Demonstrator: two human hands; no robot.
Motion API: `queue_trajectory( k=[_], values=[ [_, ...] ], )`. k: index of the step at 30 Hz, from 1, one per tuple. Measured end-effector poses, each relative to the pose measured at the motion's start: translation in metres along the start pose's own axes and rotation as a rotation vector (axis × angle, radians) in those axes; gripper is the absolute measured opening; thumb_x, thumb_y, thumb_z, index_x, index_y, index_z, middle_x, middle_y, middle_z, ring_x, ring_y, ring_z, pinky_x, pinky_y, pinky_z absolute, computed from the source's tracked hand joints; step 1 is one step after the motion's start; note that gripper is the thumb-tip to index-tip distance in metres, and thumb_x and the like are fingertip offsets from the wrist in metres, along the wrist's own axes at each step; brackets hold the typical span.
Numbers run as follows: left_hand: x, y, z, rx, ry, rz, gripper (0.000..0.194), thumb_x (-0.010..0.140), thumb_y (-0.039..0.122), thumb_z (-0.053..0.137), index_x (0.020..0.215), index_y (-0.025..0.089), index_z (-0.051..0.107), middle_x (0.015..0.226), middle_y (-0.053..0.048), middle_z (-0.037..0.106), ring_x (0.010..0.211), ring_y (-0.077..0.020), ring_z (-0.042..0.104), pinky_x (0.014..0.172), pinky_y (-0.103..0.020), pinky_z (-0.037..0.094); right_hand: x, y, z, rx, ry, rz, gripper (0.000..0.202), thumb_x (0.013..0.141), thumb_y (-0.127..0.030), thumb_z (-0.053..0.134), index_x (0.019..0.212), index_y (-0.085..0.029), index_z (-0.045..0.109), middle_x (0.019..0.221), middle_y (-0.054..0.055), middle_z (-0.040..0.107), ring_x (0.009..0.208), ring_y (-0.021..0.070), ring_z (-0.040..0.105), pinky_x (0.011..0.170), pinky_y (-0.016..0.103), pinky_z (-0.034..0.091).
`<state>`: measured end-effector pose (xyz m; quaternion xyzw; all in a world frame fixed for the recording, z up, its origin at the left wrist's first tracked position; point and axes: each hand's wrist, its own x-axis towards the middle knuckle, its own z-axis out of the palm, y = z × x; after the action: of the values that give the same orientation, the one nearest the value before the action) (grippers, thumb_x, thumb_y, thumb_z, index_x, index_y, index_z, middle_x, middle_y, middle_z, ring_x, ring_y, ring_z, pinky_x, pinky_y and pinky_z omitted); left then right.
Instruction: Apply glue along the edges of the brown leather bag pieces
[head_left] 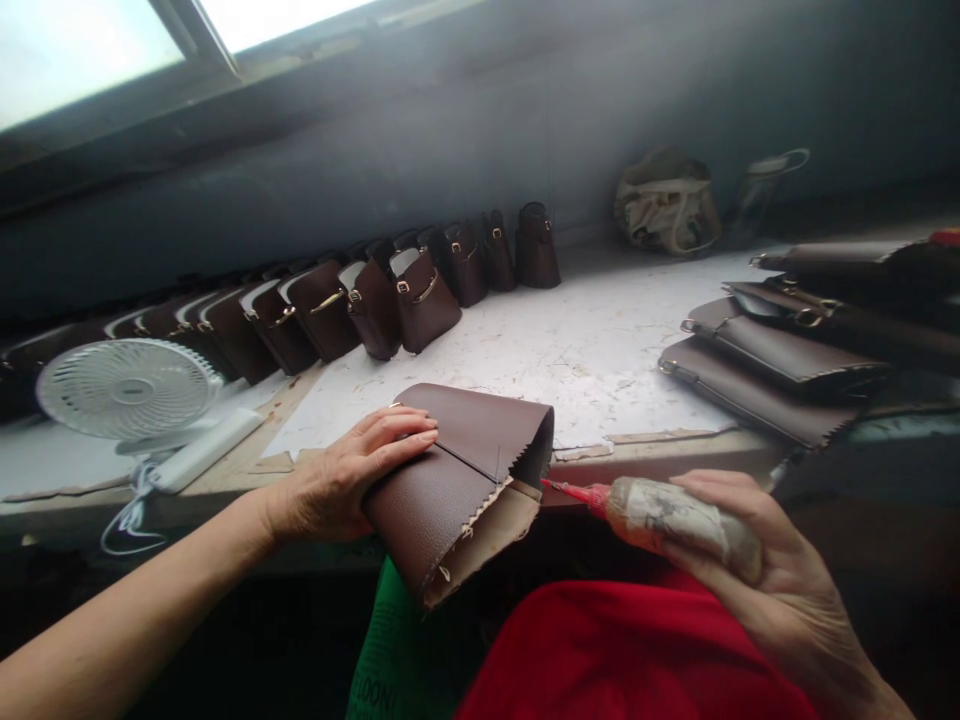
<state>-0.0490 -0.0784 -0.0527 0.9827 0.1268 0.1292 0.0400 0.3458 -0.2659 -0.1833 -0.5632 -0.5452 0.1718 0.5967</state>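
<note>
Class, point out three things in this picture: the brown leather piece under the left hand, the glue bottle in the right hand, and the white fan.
Brown leather piece [442, 500], head view, grained outer face.
Glue bottle [675, 515], head view, smeared body.
White fan [124, 388], head view, front grille.

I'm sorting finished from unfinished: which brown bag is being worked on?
The brown leather bag under the left hand, unfinished with raw zigzag edges; the right hand aims a glue bottle at it.
</note>
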Motion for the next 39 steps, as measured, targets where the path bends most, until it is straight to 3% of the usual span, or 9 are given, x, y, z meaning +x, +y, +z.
queue_trajectory(
  k=[8, 14, 18, 23, 28, 33, 36, 39],
  values=[
    [-0.002, 0.000, 0.003, 0.001, 0.028, -0.001, 0.097, 0.086, 0.014, 0.078, 0.170, 0.030, 0.032, 0.155, -0.022, 0.054, 0.147, -0.0424, 0.054, 0.120, -0.068, 0.050, -0.020, -0.006, -0.001, 0.025, -0.128, 0.091, 0.036, 0.094, -0.039, 0.083, 0.128, -0.035, 0.070, 0.130, 0.005, 0.069, 0.111, 0.0247, 0.075, 0.089, 0.025, 0.065],
    [-0.001, 0.004, 0.002, 0.003, 0.030, -0.004, 0.097, 0.088, 0.013, 0.076, 0.171, 0.029, 0.029, 0.153, -0.023, 0.053, 0.147, -0.0420, 0.053, 0.119, -0.067, 0.052, -0.016, -0.008, 0.001, -0.048, -0.044, 0.047, 0.034, 0.095, -0.038, 0.082, 0.125, -0.034, 0.069, 0.122, 0.004, 0.070, 0.104, 0.0221, 0.075, 0.088, 0.024, 0.063],
    [-0.002, 0.005, 0.004, 0.017, 0.013, -0.002, 0.098, 0.087, 0.010, 0.075, 0.171, 0.029, 0.028, 0.153, -0.023, 0.053, 0.147, -0.0422, 0.052, 0.118, -0.068, 0.052, -0.014, -0.005, 0.002, -0.037, -0.096, 0.003, 0.035, 0.095, -0.038, 0.082, 0.127, -0.032, 0.069, 0.124, 0.005, 0.070, 0.105, 0.0227, 0.075, 0.088, 0.025, 0.063],
    [-0.003, 0.004, 0.005, 0.025, 0.013, 0.004, 0.098, 0.087, 0.015, 0.076, 0.171, 0.029, 0.028, 0.153, -0.023, 0.053, 0.147, -0.0425, 0.051, 0.118, -0.069, 0.053, -0.013, -0.003, 0.005, -0.075, 0.023, -0.084, 0.039, 0.096, -0.029, 0.082, 0.131, -0.032, 0.067, 0.129, 0.006, 0.066, 0.115, 0.0219, 0.069, 0.097, 0.027, 0.058],
    [-0.003, 0.005, 0.005, 0.027, 0.007, -0.009, 0.098, 0.087, 0.011, 0.074, 0.172, 0.030, 0.027, 0.153, -0.022, 0.053, 0.148, -0.0411, 0.051, 0.119, -0.069, 0.052, -0.013, -0.008, 0.004, -0.083, 0.006, 0.005, 0.035, 0.097, -0.034, 0.081, 0.128, -0.031, 0.067, 0.128, 0.006, 0.067, 0.113, 0.0240, 0.069, 0.095, 0.031, 0.058],
    [-0.005, 0.003, 0.008, 0.042, 0.013, 0.018, 0.095, 0.086, 0.012, 0.074, 0.170, 0.024, 0.031, 0.152, -0.024, 0.053, 0.148, -0.0425, 0.051, 0.118, -0.069, 0.052, -0.014, -0.017, -0.007, -0.117, 0.106, 0.163, 0.038, 0.091, -0.046, 0.083, 0.123, -0.033, 0.066, 0.123, 0.006, 0.069, 0.111, 0.0322, 0.069, 0.098, 0.043, 0.059],
    [-0.005, 0.002, 0.010, 0.054, 0.022, 0.034, 0.093, 0.086, 0.011, 0.073, 0.169, 0.021, 0.033, 0.151, -0.025, 0.054, 0.147, -0.0429, 0.051, 0.117, -0.069, 0.053, -0.019, -0.020, -0.009, -0.069, 0.163, 0.187, 0.042, 0.086, -0.046, 0.087, 0.122, -0.033, 0.070, 0.125, 0.004, 0.071, 0.113, 0.0315, 0.071, 0.096, 0.038, 0.062],
    [-0.005, 0.001, 0.012, 0.064, 0.029, 0.042, 0.092, 0.085, 0.010, 0.072, 0.168, 0.019, 0.034, 0.150, -0.026, 0.055, 0.147, -0.0435, 0.051, 0.116, -0.070, 0.053, -0.028, -0.018, -0.003, -0.018, 0.142, 0.153, 0.038, 0.086, -0.039, 0.088, 0.120, -0.031, 0.073, 0.124, 0.003, 0.073, 0.107, 0.0255, 0.075, 0.092, 0.029, 0.064]
  ],
)
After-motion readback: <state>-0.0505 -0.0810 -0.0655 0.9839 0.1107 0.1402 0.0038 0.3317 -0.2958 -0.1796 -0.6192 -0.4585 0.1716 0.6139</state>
